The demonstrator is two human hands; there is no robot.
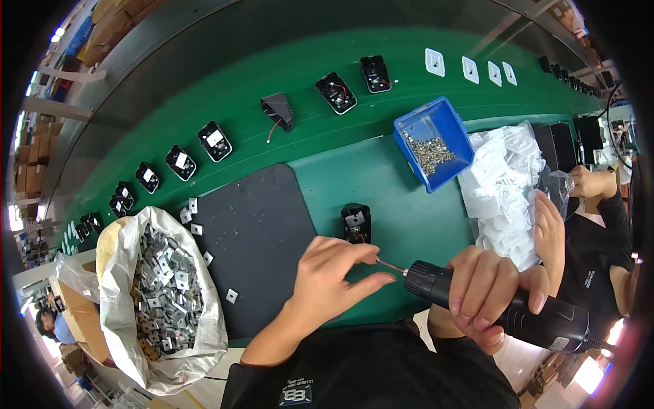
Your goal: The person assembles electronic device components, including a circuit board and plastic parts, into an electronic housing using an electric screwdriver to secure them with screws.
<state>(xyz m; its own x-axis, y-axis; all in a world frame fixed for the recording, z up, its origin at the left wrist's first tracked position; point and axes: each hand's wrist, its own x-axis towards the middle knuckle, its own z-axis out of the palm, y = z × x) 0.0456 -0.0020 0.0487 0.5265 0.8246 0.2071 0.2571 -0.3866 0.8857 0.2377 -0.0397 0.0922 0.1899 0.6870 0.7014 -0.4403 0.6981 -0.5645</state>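
My right hand (487, 290) is wrapped round a black electric screwdriver (545, 320), its thin bit pointing left. My left hand (334, 276) is beside the bit, thumb and forefinger spread apart. The forefinger's tip is at the end of the bit; whether a screw sits there is too small to tell. Just beyond my left fingers a small black plastic housing (356, 221) stands on the green mat (340, 184), with a metal plate inside.
A blue bin (436, 146) holds many screws. A sack of square metal plates (167, 293) stands left, by a black mat (252, 238). Black housings (336, 93) and white covers (434, 62) line the green belt (238, 109). Right, a co-worker's hand (548, 232) touches a bag of white parts (504, 191).
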